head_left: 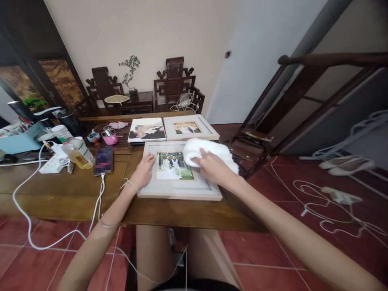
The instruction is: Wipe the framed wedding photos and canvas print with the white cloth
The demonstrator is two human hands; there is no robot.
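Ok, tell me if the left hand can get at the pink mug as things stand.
Probably yes: the left hand seems only to rest on the nearer picture frame's left edge, and I see nothing standing between it and the pink mug. The smartphone lies beside that path.

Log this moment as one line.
left hand: on left edge of pale rectangular picture frame | right hand: holding white fluffy cloth over frame's upper right | behind: second pale rectangular frame

Pale wall [145,28]; red tiled floor [260,250]; carved dark chairs [175,81] flanking small table [144,98]; dark panels [56,81] left
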